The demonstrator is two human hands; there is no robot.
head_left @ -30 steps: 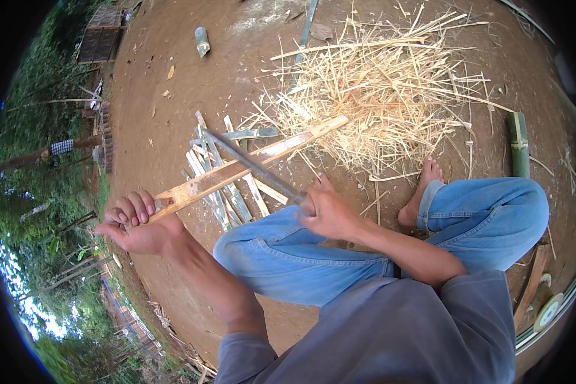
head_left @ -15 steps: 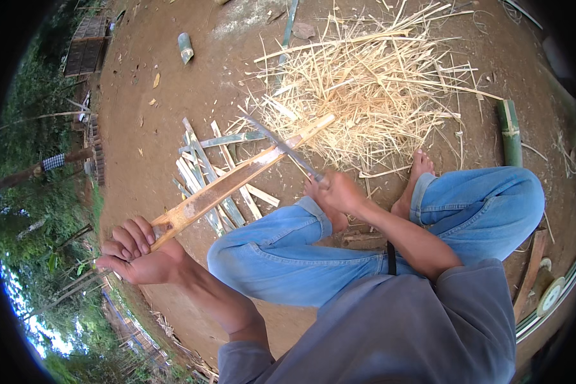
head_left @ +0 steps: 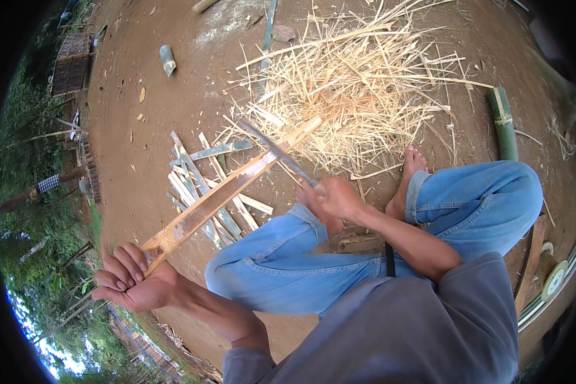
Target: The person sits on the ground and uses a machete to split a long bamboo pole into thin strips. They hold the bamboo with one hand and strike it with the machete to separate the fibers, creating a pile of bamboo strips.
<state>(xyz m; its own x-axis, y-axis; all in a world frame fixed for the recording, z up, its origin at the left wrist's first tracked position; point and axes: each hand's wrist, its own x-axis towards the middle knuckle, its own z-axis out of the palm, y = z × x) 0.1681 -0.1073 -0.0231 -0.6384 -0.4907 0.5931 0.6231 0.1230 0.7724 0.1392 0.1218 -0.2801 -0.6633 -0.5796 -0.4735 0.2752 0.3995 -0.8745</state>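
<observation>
A long split length of bamboo (head_left: 201,211), pale along its edges and brown inside, slants from lower left to upper right. Its near end sits in my left hand (head_left: 137,278), closed with the fingers curled round it. My right hand (head_left: 339,197) is closed on the handle of a knife (head_left: 278,152) with a narrow grey blade. That blade crosses the bamboo toward its far end and appears to touch it. The handle is mostly hidden by my fingers. Beyond the bamboo's tip lies a heap of pale shavings (head_left: 358,89).
Split bamboo strips (head_left: 201,169) lie crossed on the dirt ground under the held piece. A short bamboo section (head_left: 167,59) lies at the far left, and a green bamboo tube (head_left: 504,125) at the right. My bare feet (head_left: 411,173) are near the shavings. A round disc (head_left: 554,280) rests at lower right.
The whole view has shifted a little, with the ground sliding left and down at its left side. Both hands keep their grips, and the blade still crosses the bamboo near its far end.
</observation>
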